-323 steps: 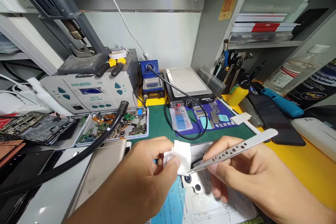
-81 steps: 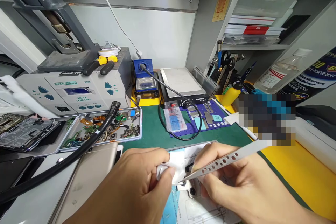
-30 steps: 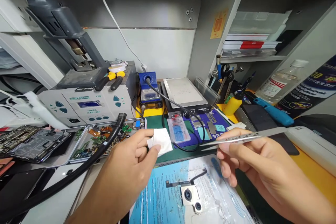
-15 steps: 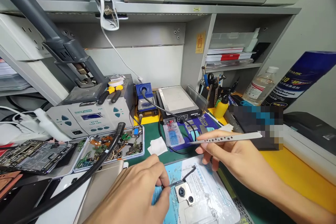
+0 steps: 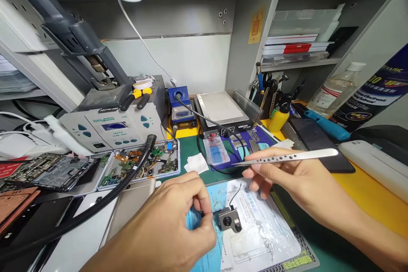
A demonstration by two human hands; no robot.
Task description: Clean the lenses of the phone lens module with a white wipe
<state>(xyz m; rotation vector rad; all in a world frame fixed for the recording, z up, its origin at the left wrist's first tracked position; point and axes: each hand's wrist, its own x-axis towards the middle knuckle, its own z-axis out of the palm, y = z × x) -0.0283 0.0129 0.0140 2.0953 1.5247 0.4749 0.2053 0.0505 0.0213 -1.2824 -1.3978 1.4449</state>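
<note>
My left hand (image 5: 178, 216) pinches the near-left edge of a small phone camera module (image 5: 230, 221) between thumb and fingers. The module has a metal housing with two dark round lenses, and a thin dark flex cable (image 5: 236, 194) sticks up from its far side. It is held tilted above a blue and white printed sheet (image 5: 270, 238) in a clear glossy cover. Pointed metal tweezers (image 5: 283, 158) lie across the fingers of my right hand (image 5: 287, 178), the tips pointing left, apart from the module.
A tray of small circuit parts (image 5: 175, 165) and a black hose (image 5: 105, 208) are on the left, before a hot-air station (image 5: 111, 129). Behind stand a soldering unit (image 5: 181, 110) and a flat heating plate (image 5: 219, 108). A yellow bottle (image 5: 279, 119) and a dark phone (image 5: 318, 144) are at right.
My left hand has lifted and tilted the camera module, so its lenses now face more toward me. My right hand still holds the tweezers. The whole view has shifted.
</note>
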